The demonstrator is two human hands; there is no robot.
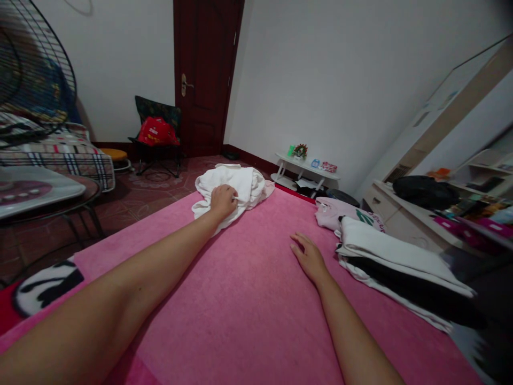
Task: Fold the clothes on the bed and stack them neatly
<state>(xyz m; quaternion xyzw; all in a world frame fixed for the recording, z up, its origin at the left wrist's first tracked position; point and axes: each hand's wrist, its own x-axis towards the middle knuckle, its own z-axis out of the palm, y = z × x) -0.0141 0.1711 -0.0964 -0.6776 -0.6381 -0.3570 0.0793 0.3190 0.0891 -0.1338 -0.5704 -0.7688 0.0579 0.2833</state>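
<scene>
At the far end of the pink-covered table (240, 299) lies a crumpled heap of white clothing (248, 184). My left hand (223, 202) reaches onto it, with the fingers curled into the fabric. My right hand (308, 258) is over the pink cover with its fingers apart and holds nothing. To its right is a stack of folded white and black clothes (401, 251). Behind that stack lies a folded pale pink shirt (331, 211) with a dark green print.
A fan (36, 69) stands at the left, above a plaid-covered bed (60, 155). A chair with a red bag (158, 132) is by the dark door (206, 69). A low white shelf (306, 163) is against the wall, and a cabinet (401, 208) stands at the right.
</scene>
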